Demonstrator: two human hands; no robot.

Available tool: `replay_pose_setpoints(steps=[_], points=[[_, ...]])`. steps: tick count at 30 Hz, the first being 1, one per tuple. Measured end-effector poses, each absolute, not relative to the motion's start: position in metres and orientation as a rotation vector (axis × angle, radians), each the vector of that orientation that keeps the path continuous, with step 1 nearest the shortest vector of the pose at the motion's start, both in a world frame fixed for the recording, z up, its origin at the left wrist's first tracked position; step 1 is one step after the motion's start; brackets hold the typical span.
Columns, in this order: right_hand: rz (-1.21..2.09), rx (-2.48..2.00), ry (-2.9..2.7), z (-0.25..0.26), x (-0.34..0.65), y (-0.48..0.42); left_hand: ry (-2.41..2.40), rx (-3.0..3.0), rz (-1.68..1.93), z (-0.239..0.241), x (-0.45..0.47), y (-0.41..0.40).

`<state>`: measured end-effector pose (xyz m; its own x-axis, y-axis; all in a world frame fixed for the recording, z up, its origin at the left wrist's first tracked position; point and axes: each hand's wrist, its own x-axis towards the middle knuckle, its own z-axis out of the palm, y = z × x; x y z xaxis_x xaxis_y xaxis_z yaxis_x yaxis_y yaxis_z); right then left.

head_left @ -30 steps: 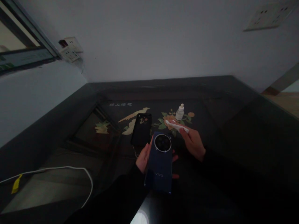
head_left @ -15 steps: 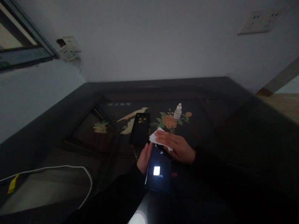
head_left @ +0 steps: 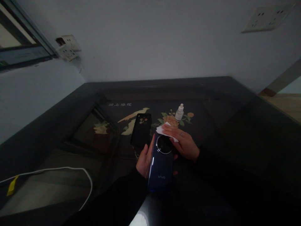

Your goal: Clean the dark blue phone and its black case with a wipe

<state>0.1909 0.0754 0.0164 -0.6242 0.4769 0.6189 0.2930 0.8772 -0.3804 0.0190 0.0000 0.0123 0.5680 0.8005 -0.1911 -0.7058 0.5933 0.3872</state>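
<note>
A dark blue smartphone point(head_left: 161, 166) is tilted up with its back and large round camera ring facing me. My left hand point(head_left: 144, 161) is wrapped round its left side, with fingertips showing at the right edge. My right hand point(head_left: 184, 144) presses a folded white tissue point(head_left: 162, 129) against the phone's top end, just above the camera ring. Beyond the phone, a black phone case point(head_left: 141, 130) with camera cutouts lies on the table, a chain hanging from its lower corner. A small dropper bottle point(head_left: 179, 113) with a white cap stands upright behind my right hand.
The dark glossy table point(head_left: 211, 94) has a painted bird and flower pattern and meets the wall at the back. A white cable point(head_left: 70, 167) with a yellow tag point(head_left: 12, 185) curves along the left. Wall sockets point(head_left: 268, 18) sit at upper right and upper left.
My right hand and the tissue have moved up and slightly right, uncovering the camera ring. The bright reflection on the phone's back is gone.
</note>
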Motion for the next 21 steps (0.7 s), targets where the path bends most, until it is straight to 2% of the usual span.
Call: replay_pose_setpoints(steps=[6,13,21], points=[[0.282,-0.325,-2.389,0.018,0.188,0.071,0.377,0.266,0.932,0.009,0.021,0.0],[0.364,-0.557,-2.321,0.016,0.193,0.076,0.334,0.286,0.945,0.013,0.016,0.002],[0.321,-0.527,-2.329,0.017,0.2,0.075,0.382,0.164,1.088,0.025,0.005,0.007]])
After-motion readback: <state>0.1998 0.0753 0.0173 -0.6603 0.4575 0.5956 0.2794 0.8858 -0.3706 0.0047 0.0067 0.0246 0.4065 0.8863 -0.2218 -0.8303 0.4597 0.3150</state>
